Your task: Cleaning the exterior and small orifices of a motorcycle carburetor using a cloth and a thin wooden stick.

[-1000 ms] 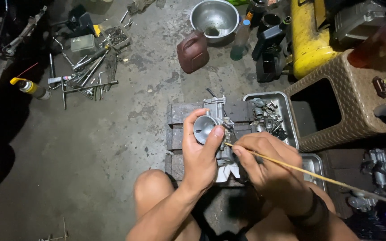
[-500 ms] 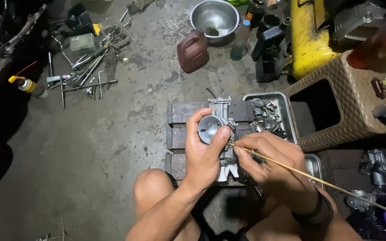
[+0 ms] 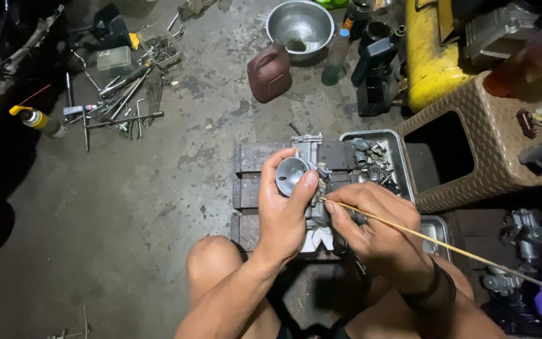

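Here, looking down from the head camera, I see my left hand [image 3: 286, 216] wrapped around a grey metal carburetor [image 3: 302, 172], thumb and fingers curled tight about its round open throat, holding it just above a dark wooden pallet block [image 3: 255, 160] near the centre of the view. My right hand [image 3: 377, 232] sits at about four o'clock from the carburetor, fingers pinched narrow on a thin yellowish stick [image 3: 446, 248] whose tip touches the carburetor's side; the stick runs off toward four o'clock past my wrist. A metal tray [image 3: 403, 166] of small parts lies just beside the carburetor at three o'clock. A brown woven stool [image 3: 490, 163] stands beyond the tray. At twelve o'clock are a reddish jug [image 3: 270, 72] and a steel bowl [image 3: 299, 24]; loose tools [image 3: 117, 103] lie scattered at ten o'clock on the concrete floor [image 3: 127, 220].
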